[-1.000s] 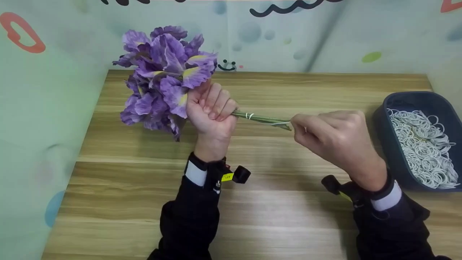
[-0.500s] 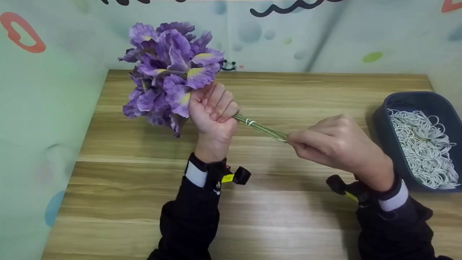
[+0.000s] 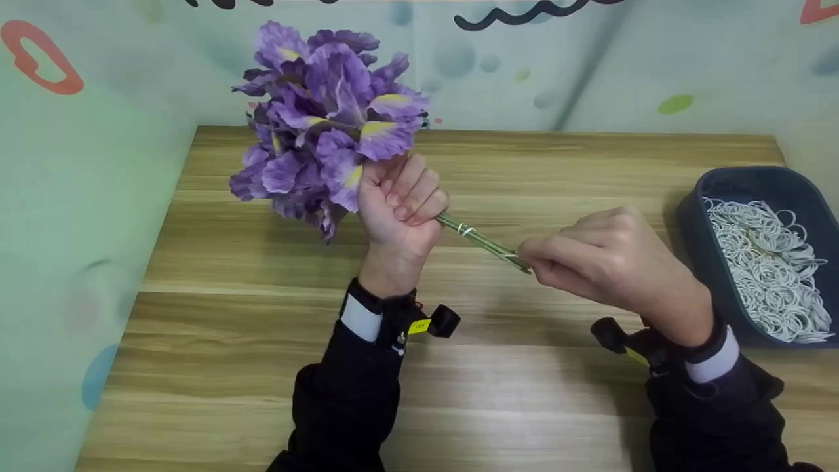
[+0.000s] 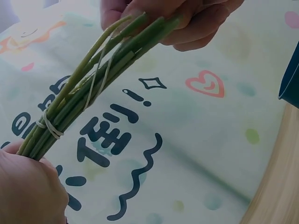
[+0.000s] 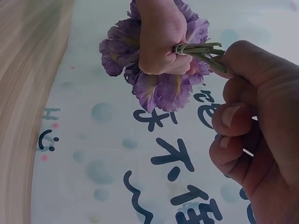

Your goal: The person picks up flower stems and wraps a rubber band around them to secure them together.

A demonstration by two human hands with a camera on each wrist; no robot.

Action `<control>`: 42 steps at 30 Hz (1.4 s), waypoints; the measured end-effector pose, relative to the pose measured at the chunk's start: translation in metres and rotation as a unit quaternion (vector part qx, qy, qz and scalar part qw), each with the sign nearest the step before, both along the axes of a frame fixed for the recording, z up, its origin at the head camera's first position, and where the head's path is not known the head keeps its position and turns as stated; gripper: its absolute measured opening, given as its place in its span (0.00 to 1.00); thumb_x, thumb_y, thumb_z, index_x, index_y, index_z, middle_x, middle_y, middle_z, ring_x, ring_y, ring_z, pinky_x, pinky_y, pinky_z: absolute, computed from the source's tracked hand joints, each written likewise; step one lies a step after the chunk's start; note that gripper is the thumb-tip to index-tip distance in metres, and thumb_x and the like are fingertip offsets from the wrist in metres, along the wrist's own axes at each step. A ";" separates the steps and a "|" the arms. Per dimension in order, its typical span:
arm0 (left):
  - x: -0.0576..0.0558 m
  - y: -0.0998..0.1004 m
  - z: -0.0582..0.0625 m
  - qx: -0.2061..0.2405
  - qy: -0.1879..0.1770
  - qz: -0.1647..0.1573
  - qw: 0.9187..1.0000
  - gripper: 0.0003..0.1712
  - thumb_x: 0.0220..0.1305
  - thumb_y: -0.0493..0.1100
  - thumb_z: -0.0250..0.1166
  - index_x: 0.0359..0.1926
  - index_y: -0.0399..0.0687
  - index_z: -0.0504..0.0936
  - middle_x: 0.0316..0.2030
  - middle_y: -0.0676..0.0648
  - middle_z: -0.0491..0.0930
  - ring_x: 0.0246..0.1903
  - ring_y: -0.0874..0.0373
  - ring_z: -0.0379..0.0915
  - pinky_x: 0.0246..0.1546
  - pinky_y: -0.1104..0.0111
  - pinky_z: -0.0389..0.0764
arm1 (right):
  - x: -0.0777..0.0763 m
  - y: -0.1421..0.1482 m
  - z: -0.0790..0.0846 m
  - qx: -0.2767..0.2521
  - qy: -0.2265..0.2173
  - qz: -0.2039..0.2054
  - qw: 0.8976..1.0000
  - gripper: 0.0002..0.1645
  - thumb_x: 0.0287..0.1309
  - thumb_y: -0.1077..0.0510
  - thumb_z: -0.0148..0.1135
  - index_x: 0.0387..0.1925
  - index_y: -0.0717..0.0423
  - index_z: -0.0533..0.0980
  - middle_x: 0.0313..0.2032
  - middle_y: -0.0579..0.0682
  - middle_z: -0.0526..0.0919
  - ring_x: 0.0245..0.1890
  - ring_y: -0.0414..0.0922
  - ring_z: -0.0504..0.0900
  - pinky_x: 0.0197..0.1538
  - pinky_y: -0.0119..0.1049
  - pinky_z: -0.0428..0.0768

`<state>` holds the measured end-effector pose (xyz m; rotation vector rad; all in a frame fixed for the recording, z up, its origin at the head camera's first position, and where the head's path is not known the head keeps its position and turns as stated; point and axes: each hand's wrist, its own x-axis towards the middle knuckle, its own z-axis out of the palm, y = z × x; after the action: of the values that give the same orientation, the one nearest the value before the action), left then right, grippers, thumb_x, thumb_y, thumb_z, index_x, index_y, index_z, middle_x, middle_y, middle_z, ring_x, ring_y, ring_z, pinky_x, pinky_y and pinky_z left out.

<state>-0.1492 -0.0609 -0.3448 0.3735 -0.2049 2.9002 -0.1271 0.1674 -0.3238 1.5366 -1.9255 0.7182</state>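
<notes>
My left hand [image 3: 403,206] grips a bunch of purple artificial irises [image 3: 341,92] just under the blooms, holding it above the table. Green stems [image 3: 488,244] slant down to the right from the fist. A white rubber band [image 4: 49,127] is wound around them close to that fist. Nearer the cut ends, a second white rubber band [image 4: 106,74] runs loosely across the stems in the left wrist view. My right hand [image 3: 603,259] pinches this second band between thumb and forefinger beside the stem ends. The pinched part is hidden by the fingers.
A dark blue bin [image 3: 701,229] with many loose white rubber bands [image 3: 770,269] stands at the right of the wooden table [image 3: 262,367]. A printed backdrop [image 3: 498,65] rises behind the table's far edge and along the left side.
The left hand and irises have shifted right, the blooms slightly upward. The stem ends have swung downward. The right hand has moved a little down, and the second band now crosses the stems short of their ends.
</notes>
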 end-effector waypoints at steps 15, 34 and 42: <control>0.003 0.011 -0.003 -0.025 0.020 -0.081 0.996 0.21 0.53 0.36 0.50 0.17 0.55 0.47 0.11 0.58 0.47 0.10 0.67 0.37 0.11 0.80 0.41 | -0.001 0.001 -0.004 0.019 -0.022 0.027 0.999 0.11 0.70 0.61 0.56 0.36 0.59 0.83 0.18 0.40 0.79 0.11 0.37 0.70 0.12 0.31 0.70; 0.006 0.025 -0.005 -0.033 -0.022 -0.102 0.994 0.22 0.54 0.37 0.52 0.17 0.56 0.47 0.07 0.56 0.56 0.10 0.67 0.37 0.11 0.80 0.40 | -0.005 -0.008 -0.023 0.004 -0.051 -0.036 0.998 0.12 0.70 0.58 0.58 0.38 0.60 0.84 0.20 0.48 0.84 0.12 0.41 0.78 0.13 0.38 0.76; 0.004 0.021 -0.006 -0.026 -0.026 -0.076 0.996 0.20 0.54 0.37 0.49 0.17 0.56 0.47 0.07 0.56 0.55 0.10 0.67 0.37 0.10 0.79 0.40 | -0.002 -0.011 -0.019 -0.032 -0.075 -0.052 0.995 0.15 0.73 0.55 0.57 0.42 0.62 0.83 0.29 0.51 0.88 0.20 0.44 0.85 0.21 0.38 0.83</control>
<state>-0.1451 -0.0397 -0.3507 0.2628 -0.1570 2.7616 -0.1294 0.1562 -0.3427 1.3676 -2.0544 0.8608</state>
